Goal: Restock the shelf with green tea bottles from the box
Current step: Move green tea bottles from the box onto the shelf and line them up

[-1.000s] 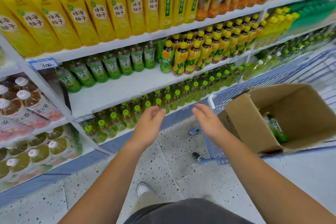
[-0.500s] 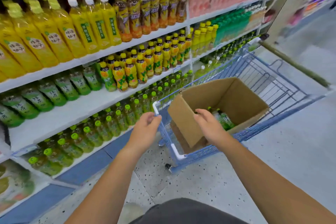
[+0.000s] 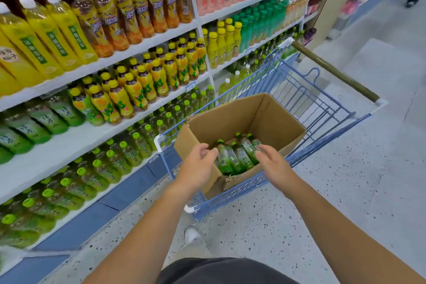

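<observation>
Loc: shop aisle, head view.

Box (image 3: 230,120): open brown carton, sits in blue wire cart (image 3: 242,189) beside shelf (image 3: 57,157).

Green tea bottles (image 3: 242,157): a few left, lying tilted in the box's near corner, green caps twd far side. Green labels, print too small to read.

L hand (image 3: 198,166): over box's near-left edge. Fingers (image 3: 208,151) loosely curled, grip nothing; tips just beside nearest bottle's cap, contact cannot be confirmed.

R hand (image 3: 274,163): over box's near-right edge, fingers (image 3: 261,148) relaxed and spread, holding nothing, close above the bottles.

Shelf stock: green-label bottles (image 3: 43,117) at left of mid tier, white Chinese characters, blurred. Bare white tier in front of them. Yellow-label bottles (image 3: 143,85) alongside, green letters, only "V" legible. Green-cap bottles (image 3: 110,163) fill the tier below.
</observation>
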